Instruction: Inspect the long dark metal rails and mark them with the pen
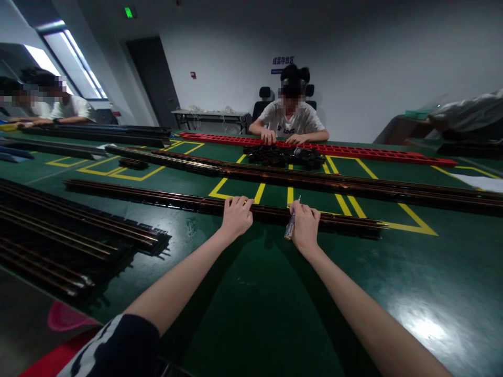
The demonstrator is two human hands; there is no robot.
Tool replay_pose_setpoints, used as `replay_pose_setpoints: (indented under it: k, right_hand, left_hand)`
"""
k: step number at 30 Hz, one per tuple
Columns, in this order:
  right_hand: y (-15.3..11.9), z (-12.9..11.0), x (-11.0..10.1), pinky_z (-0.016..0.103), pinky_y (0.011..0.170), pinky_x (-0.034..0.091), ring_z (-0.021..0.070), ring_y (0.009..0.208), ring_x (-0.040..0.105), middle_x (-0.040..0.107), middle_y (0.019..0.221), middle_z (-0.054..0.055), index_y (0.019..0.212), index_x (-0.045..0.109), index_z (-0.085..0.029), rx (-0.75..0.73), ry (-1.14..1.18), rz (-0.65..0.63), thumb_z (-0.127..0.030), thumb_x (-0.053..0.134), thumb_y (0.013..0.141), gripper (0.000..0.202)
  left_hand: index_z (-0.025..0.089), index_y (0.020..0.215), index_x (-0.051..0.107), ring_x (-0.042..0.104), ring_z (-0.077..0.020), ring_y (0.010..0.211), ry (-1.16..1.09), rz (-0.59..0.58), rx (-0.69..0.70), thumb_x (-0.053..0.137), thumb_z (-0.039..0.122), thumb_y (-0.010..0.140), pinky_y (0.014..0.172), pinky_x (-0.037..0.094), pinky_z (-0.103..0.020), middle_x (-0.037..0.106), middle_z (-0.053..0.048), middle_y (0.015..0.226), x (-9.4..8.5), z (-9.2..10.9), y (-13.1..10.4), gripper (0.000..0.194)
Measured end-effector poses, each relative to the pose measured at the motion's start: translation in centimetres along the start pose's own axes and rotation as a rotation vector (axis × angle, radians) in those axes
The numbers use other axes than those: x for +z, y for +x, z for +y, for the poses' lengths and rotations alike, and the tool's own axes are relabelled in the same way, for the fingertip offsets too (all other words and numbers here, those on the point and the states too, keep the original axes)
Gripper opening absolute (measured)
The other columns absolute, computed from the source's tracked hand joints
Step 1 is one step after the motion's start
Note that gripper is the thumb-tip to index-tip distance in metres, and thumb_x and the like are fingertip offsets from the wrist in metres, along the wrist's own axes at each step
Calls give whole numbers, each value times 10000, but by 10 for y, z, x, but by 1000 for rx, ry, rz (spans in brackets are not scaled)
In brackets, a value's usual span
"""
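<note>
A long dark rail [176, 199] with copper-coloured strips lies across the green table [251, 293] in front of me. My left hand [237, 217] is closed over the rail near its middle, fingers on the far side. Farther right, my right hand [306, 224] is curled round a slim pen-like tool [290, 228] and rests against the same rail. The tool's thin metal tip points up and away; its thicker grey handle slants down beside the palm. Its exact kind cannot be made out. The rail's right end [371, 229] extends past my right hand.
Similar rails [74, 220] are grouped at the left. Another long rail [353, 187] runs behind mine. Beyond it lie black parts [283, 156] and a red slotted beam [377, 154], where a co-worker's hands [269, 137] rest. Yellow tape [418, 225] marks the table.
</note>
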State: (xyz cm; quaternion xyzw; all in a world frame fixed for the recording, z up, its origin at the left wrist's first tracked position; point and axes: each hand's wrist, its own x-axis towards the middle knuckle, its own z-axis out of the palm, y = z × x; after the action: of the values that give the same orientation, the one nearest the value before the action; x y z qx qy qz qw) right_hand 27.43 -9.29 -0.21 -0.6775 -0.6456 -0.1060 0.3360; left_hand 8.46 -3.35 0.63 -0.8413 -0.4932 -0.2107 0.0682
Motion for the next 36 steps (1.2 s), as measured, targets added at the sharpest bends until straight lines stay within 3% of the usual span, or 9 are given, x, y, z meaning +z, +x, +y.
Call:
replay_pose_setpoints:
  k: [7, 12, 25, 31, 36]
  right_hand:
    - [-1, -5, -3, 428, 910, 353, 282, 978, 611, 697, 995, 88, 850, 463, -235, -105, 8, -42, -151, 526, 750, 145]
    - [0, -6, -1, 438, 905, 362, 268, 935, 624, 705, 963, 77, 837, 434, -241, -56, 73, -57, -203, 526, 780, 115]
    - [-1, 0, -3, 449, 922, 352, 278, 1001, 601, 711, 996, 76, 802, 428, -242, 3, 134, 7, -87, 468, 690, 195]
    - [0, -8, -5, 428, 938, 344, 264, 978, 614, 701, 1026, 93, 824, 427, -234, -74, 107, -89, -202, 524, 779, 111]
    - [1, -7, -3, 434, 940, 346, 268, 966, 615, 699, 1023, 100, 849, 435, -230, -65, 57, -115, -196, 539, 798, 120]
  left_hand:
    - [208, 1192, 634, 558, -282, 1124, 13, 13, -3, 403, 154, 852, 995, 365, -479, 659, -101, 1195, 0, 1, 0, 414]
    - [192, 1197, 631, 557, -284, 1121, 9, 8, -2, 393, 166, 865, 995, 364, -481, 656, -108, 1196, 1, 0, 0, 409]
    - [177, 1196, 625, 555, -278, 1139, 0, 1, -13, 382, 179, 881, 1012, 350, -478, 654, -108, 1206, 0, 0, 0, 397]
    - [175, 1188, 628, 566, -273, 1119, 28, -10, -7, 378, 185, 895, 997, 359, -463, 668, -96, 1185, 0, 0, 0, 385]
    - [162, 1183, 634, 573, -274, 1105, 59, -17, -14, 391, 175, 892, 976, 369, -448, 677, -100, 1163, -1, 1, 1, 380]
